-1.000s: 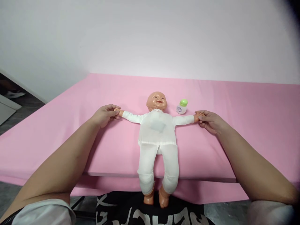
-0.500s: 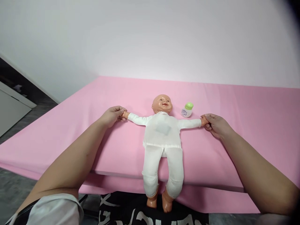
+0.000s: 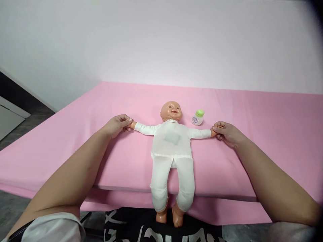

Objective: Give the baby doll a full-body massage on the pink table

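A baby doll (image 3: 172,144) in a white top and trousers lies on its back, arms stretched out to both sides. My left hand (image 3: 118,125) is closed around the doll's hand at the left end. On the other side, my right hand (image 3: 227,133) pinches the doll's opposite hand between thumb and fingers. The doll's feet hang over the front edge of the pink-covered table. Beside its head stands a small bottle (image 3: 198,117) with a green cap and a clear body, touched by neither hand.
Pink cloth (image 3: 227,181) covers the table and drapes over its front edge. A white wall (image 3: 161,43) rises behind it. My dark shirt with white lettering (image 3: 146,227) is close to the doll's feet. A white panel (image 3: 11,117) stands low at the far left.
The whole view has shifted slightly, so everything sits a little further left. Both hands keep their hold on the doll's hands, and its arms stay outstretched.
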### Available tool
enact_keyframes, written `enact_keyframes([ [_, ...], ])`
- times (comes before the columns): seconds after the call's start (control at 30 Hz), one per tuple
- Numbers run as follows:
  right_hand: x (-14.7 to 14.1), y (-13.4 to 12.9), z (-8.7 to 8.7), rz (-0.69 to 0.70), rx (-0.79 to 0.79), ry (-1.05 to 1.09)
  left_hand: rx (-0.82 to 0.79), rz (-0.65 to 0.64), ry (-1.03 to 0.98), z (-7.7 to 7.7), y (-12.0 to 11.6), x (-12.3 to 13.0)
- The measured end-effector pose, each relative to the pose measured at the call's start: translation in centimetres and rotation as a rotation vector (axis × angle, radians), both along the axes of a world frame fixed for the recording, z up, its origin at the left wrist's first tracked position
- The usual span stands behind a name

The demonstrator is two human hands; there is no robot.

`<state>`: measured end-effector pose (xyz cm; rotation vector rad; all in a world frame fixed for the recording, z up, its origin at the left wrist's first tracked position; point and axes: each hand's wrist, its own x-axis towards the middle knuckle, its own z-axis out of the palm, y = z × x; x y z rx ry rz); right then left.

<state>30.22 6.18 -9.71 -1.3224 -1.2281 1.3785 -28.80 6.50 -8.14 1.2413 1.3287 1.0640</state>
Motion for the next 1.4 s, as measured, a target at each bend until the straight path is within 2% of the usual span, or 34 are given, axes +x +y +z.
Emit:
enact_keyframes([
  [0.27,-0.1,0.4,-0.8,-0.073,0.033,0.0,-0.082,0.089,0.064,-0.2,0.6,0.1],
  [0.57,0.9,-0.1,0.2,0.088,-0.012,0.037,-0.085,-0.026,-0.077,0.4,0.0,-0.6],
  [0.67,0.5,-0.1,0.2,0.067,0.001,-0.024,-0.064,-0.033,-0.046,0.3,-0.1,-0.5],
  [0.97,0.0,0.1,-0.5,-0.008,0.032,-0.101,-0.043,0.053,0.051,0.1,0.1,0.2],
  [1.13,0.4,0.7,-1.3,-0.095,0.043,-0.043,-0.068,0.045,-0.02,0.3,0.1,0.1],
  [1.23,0.8,0.7,-1.3,-0.054,0.026,0.018,-0.086,0.01,-0.074,0.5,-0.1,-0.3],
  [1.4,1.0,0.1,-0.3,0.072,-0.005,0.063,-0.1,-0.035,-0.107,0.5,-0.2,-0.7],
])
